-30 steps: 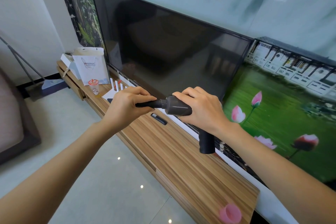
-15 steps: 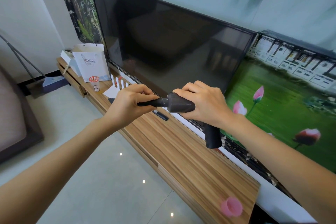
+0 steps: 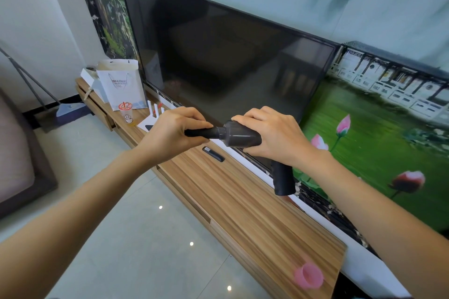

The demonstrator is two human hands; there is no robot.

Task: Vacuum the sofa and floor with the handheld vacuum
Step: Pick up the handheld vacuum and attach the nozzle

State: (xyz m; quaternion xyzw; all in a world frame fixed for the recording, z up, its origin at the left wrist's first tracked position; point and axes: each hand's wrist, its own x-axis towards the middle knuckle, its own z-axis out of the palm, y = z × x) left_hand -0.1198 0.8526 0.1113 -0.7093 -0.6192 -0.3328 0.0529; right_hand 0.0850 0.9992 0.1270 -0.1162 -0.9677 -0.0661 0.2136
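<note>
The vacuum (image 3: 239, 137) is held in the air above the wooden surface (image 3: 245, 204), in front of the dark TV (image 3: 226, 65). The right hand (image 3: 274, 137) wraps over its grey body, fingers (image 3: 252, 115) curled on top, the handle hanging free below. The left hand (image 3: 170, 135) pinches the black nozzle (image 3: 201, 132), fingers pressed together around it. On the surface a remote (image 3: 213, 153) lies just below the vacuum; a pink cup (image 3: 309, 275) sits near the near end, close to the front edge. At the far end stand a paper bag (image 3: 121, 85) and a lidded drink cup (image 3: 126, 114); the bag's contents are hidden. The tiled floor (image 3: 136, 238) left of the surface lies open, with a sofa (image 3: 21, 165) edge at far left.
</note>
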